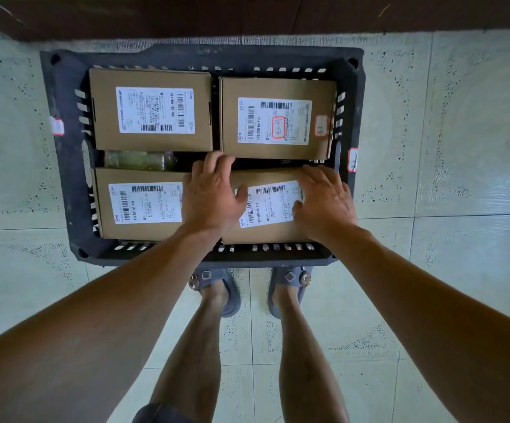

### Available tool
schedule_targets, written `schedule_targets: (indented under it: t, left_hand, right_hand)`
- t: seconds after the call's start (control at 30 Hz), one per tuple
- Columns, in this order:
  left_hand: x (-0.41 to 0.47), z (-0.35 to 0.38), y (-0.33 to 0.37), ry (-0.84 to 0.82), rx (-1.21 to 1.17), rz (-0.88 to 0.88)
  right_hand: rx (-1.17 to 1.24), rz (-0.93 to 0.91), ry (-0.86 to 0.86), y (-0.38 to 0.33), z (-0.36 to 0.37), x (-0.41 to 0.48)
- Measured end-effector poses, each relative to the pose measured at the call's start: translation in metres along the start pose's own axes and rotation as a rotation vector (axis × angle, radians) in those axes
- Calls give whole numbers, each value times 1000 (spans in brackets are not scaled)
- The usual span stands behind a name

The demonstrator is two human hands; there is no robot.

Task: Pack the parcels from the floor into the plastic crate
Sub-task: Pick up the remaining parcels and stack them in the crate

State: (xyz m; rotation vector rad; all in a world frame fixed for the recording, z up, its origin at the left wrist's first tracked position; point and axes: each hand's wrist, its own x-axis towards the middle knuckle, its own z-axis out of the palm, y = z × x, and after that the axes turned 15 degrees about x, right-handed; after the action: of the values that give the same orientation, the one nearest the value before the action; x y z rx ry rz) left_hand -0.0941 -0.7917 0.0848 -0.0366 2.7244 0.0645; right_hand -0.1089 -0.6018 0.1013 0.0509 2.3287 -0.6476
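On the tiled floor point(449, 141), before a person's sandalled feet point(220, 293): one dark plastic crate point(61, 166), slotted walls, holding four labelled cardboard parcels in two rows. Far-left parcel point(153, 109) and far-right parcel point(278, 120) lie flat, side by side. Near-left parcel point(140, 206) lies flat; a clear bottle-like item point(139, 160) shows in the gap behind it. Near-right parcel point(269, 206) is under both hands: left hand point(214, 196) with fingers curled over its far edge, right hand point(324, 203) resting flat on top, fingers relaxed.
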Motion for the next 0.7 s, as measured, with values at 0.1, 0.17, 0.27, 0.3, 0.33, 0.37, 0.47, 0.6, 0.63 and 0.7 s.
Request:
schedule_targets:
  t: [0.1,0.17,0.27,0.3,0.33,0.37,0.47,0.6,0.63,0.7]
  left_hand:
    - [23,-3,9,116,33,166]
    - [46,0,14,106,129,281]
    - [77,7,22,71,243,378]
    - [83,9,23,70,263,382]
    - [87,10,23,78,274,377]
    - [89,11,24,81,285,376]
    - [89,15,22,63,309,397]
    - [93,9,20,-8,308,420]
    - [94,4,20,-30,280,417]
    - [93,-6,15,-12,198,413]
  right_hand:
    - [-57,-51,-29,-5,1,3]
    - [-96,-66,-58,-5,7,6]
    - [-126,-81,-46,3,16,11]
    - [-135,-88,-31,5,17,12]
    - [-140,-94,-17,7,19,13]
    - [-142,-98,-6,8,21,13]
    - [-135,-102,11,9,24,11]
    - [-127,-91,-8,7,25,11]
    - [-125,-85,-13,6,23,10]
    - [-104,-66,-18,1,19,9]
